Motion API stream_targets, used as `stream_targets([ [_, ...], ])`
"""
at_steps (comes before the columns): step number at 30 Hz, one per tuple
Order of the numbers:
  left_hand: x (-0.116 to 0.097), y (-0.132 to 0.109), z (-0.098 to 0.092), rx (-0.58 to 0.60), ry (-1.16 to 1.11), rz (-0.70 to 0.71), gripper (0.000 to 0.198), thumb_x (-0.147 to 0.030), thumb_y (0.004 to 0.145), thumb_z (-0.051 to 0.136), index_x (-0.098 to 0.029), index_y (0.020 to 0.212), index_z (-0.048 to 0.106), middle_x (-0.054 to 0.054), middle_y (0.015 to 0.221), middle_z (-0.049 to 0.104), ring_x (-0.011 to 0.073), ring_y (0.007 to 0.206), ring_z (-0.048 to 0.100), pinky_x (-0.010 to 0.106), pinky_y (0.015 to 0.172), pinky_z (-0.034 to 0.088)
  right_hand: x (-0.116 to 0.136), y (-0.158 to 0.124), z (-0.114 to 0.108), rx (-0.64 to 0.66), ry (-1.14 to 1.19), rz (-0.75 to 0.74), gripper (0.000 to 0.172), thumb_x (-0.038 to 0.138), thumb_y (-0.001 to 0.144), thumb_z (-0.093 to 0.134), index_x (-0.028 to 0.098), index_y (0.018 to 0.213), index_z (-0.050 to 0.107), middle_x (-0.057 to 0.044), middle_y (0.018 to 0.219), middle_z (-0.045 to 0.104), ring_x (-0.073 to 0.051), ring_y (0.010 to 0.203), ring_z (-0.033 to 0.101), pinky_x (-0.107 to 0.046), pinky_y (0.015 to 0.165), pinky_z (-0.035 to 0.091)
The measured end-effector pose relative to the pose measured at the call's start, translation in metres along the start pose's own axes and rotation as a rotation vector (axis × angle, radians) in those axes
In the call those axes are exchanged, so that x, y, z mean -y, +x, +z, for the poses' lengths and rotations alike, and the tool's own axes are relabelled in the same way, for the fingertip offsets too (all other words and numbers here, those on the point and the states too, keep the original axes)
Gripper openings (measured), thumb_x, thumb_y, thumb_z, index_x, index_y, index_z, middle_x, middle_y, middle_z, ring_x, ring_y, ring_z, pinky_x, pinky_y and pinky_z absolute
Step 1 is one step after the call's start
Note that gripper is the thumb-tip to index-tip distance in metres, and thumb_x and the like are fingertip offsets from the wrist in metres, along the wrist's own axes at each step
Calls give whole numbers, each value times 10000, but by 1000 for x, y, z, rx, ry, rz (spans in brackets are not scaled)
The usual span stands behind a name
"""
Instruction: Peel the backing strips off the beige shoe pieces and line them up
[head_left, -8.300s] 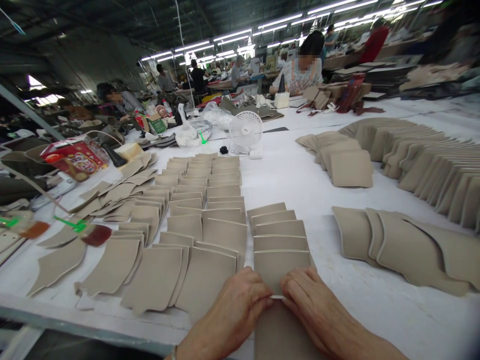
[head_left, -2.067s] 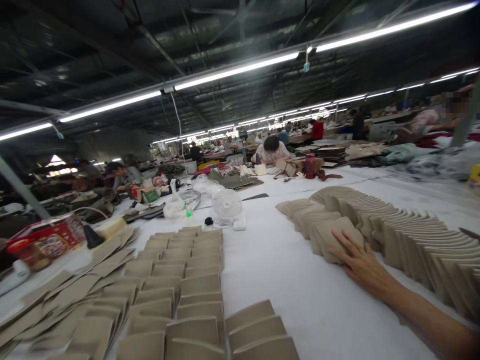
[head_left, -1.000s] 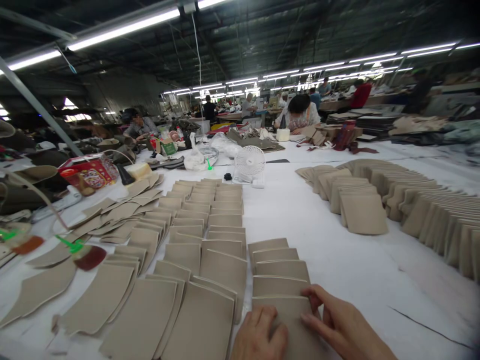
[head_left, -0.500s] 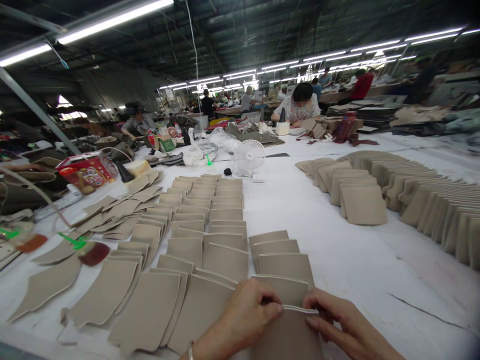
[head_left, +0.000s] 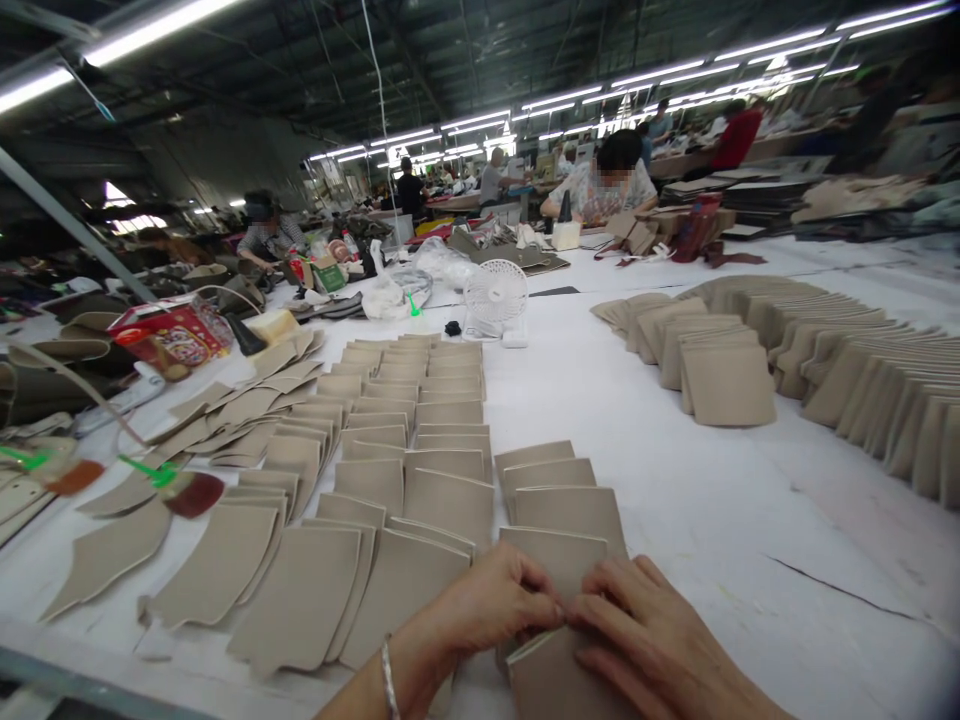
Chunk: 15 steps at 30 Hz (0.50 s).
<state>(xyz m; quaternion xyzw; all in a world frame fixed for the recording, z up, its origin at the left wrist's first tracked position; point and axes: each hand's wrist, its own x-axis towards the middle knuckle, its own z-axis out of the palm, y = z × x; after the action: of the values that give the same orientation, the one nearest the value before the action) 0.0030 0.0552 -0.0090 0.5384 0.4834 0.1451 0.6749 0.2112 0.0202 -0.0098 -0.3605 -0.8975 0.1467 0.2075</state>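
Observation:
At the bottom centre lies a taupe panel [head_left: 551,680], its top edge between my hands. My left hand [head_left: 499,600], with a silver bracelet at the wrist, pinches that edge. Right beside it, my right hand [head_left: 637,625] has its fingers bent over the panel's upper right part, and its fingertips meet the left ones. A short row of overlapping taupe panels [head_left: 566,510] runs away from my hands. To the left, several longer rows of similar panels [head_left: 450,500] lie overlapped on the white table [head_left: 697,520].
Fanned panels [head_left: 727,385] curve along the right side. A white fan [head_left: 496,292] stands at the back. Green-tipped glue bottles [head_left: 191,492] and a red box [head_left: 176,335] are on the left. A person [head_left: 600,185] works across the table.
My right hand has moved left along the panel's top edge to meet my left hand. The panel's edge now tilts. The camera view has shifted slightly.

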Motion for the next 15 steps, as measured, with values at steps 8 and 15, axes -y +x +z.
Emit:
stream_targets([
  [8,7,5,5,8,21,2,140,-276,604,576,-139,577,588,-58,504,430,84,504,320,230,482,230,1,4,14,-121,-47,-73,165,63,806,618,215,853,575,-2,792,590,-211,706,501,-339,659,282],
  [15,7,5,14,-7,199,58,97,-158,622,567,-120,605,655,-67,521,404,91,557,363,215,502,259,-3,8,15,-55,-194,-156,207,42,731,605,232,766,532,8,740,581,-212,652,526,-331,609,291],
])
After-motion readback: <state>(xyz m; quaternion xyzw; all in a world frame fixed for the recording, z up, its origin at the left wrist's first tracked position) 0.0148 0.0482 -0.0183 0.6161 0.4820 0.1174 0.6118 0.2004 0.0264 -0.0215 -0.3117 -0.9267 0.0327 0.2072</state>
